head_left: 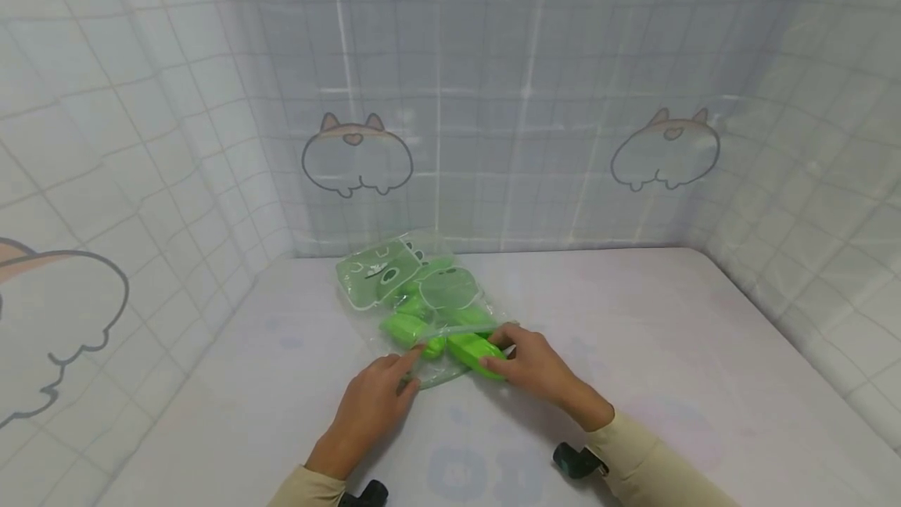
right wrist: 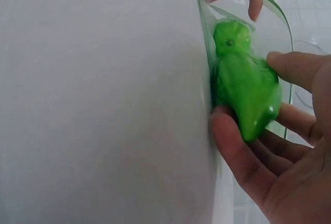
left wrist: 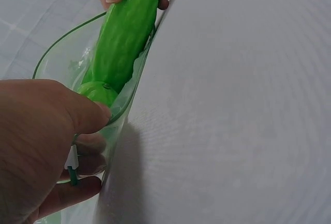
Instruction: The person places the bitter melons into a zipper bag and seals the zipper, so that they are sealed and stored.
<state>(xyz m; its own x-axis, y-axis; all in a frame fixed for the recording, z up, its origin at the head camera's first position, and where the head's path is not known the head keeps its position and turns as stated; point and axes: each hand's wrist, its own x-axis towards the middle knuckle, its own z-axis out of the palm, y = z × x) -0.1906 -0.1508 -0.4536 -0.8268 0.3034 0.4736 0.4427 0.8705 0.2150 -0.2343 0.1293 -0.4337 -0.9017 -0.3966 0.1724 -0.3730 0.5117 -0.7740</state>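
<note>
A clear zip bag (head_left: 366, 276) with green cartoon faces lies on the table, its mouth toward me, with several bright green toy vegetables (head_left: 404, 329) inside. At the mouth's left side, my left hand (head_left: 373, 405) pinches the rim between thumb and fingers; a white zip slider (left wrist: 71, 158) shows by those fingers. My right hand (head_left: 538, 366) grips the outer end of a long, bumpy green toy bitter melon (left wrist: 129, 32), whose other end lies inside the mouth. Against that inner end sits a smaller round green piece (right wrist: 231, 40) with a dark stem spot.
The white table (head_left: 633, 319) has faint printed patterns. Tile-patterned curtains (head_left: 493, 100) with cartoon animal prints hang behind it and along both sides. Dark wrist devices (head_left: 577, 460) sit below the beige sleeves (head_left: 655, 460).
</note>
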